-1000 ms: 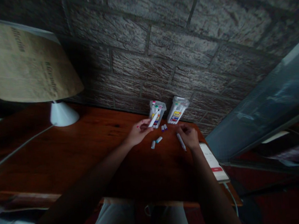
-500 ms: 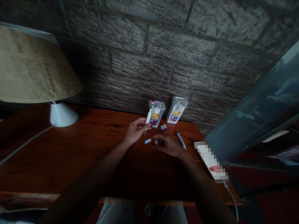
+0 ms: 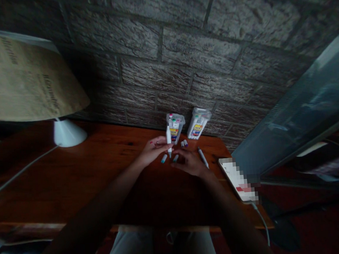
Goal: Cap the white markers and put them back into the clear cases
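Observation:
My left hand (image 3: 153,150) pinches a white marker (image 3: 168,138) and holds it upright above the wooden desk (image 3: 103,175). My right hand (image 3: 190,161) is just to its right, fingers curled over a small teal-tipped cap (image 3: 175,158); whether it grips the cap is unclear. Another loose cap (image 3: 164,158) lies between the hands, and two more caps (image 3: 184,143) lie farther back. A second marker (image 3: 202,157) lies on the desk right of my right hand. Two clear marker packs (image 3: 175,126) (image 3: 199,124) lean against the brick wall.
A lamp with a tan shade (image 3: 28,83) and white base (image 3: 66,133) stands at the left, its cord (image 3: 17,170) trailing across the desk. A phone (image 3: 238,178) with a cable lies at the desk's right edge. A glass pane (image 3: 303,112) rises at the right.
My right hand moved left from the lying marker to the loose caps. My left hand turned its marker from slanted to upright and drew it slightly toward me.

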The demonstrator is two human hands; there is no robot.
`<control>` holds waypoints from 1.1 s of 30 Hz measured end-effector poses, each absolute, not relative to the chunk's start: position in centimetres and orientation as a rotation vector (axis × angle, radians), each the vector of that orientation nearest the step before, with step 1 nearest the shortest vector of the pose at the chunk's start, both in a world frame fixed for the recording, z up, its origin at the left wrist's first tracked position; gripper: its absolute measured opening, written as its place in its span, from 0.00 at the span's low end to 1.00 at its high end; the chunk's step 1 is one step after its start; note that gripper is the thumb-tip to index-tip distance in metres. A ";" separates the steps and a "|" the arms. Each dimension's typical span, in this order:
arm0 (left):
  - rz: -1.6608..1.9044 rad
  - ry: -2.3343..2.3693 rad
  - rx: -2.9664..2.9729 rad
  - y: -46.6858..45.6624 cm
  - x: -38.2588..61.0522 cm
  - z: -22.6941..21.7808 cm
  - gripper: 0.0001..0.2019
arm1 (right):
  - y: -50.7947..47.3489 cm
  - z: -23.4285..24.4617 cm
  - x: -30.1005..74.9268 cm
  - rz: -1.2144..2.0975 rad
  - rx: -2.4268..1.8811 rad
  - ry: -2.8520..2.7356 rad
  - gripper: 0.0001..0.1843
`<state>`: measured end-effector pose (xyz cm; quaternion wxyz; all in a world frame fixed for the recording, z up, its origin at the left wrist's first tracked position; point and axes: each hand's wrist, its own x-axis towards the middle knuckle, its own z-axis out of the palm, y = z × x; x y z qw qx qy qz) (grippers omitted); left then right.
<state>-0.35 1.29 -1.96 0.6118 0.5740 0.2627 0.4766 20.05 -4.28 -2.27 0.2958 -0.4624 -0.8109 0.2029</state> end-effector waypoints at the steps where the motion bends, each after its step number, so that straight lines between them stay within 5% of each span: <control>1: 1.114 0.598 1.298 1.3 -0.4 -1.9 0.17 | -4.2 -2.4 19.7 0.517 -1.248 -2.175 0.14; 5: 1.159 0.575 1.155 1.3 -0.6 -1.5 0.18 | -3.9 -3.0 19.6 0.484 -1.319 -2.154 0.04; 15: 1.283 0.576 0.928 1.8 -0.8 -1.4 0.19 | -5.1 -0.8 18.3 1.289 -0.990 -1.382 0.21; 33: 1.194 0.471 0.875 1.0 0.2 -1.8 0.15 | -5.0 -0.4 17.5 1.222 -1.104 -1.137 0.25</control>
